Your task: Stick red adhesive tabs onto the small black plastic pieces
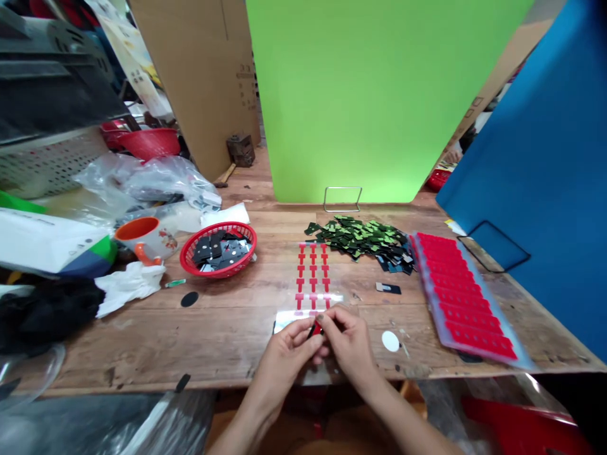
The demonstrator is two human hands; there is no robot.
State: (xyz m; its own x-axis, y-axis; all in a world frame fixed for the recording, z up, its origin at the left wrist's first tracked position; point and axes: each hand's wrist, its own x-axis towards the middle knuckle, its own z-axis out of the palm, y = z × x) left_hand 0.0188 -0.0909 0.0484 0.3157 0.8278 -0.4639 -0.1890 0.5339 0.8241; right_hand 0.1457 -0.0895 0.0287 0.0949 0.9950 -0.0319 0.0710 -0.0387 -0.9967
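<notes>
My left hand and my right hand meet at the table's front edge, fingertips pinched together on a small black part with a red sticker. Just beyond them lies a clear sheet with rows of red T-shaped stickers. A pile of green and black small parts lies farther back. A single black part rests alone to the right of the sheet.
A red basket of black parts stands at the left, beside an orange-rimmed mug and crumpled plastic bags. A stack of red sticker sheets lies at the right. Green and blue boards stand behind.
</notes>
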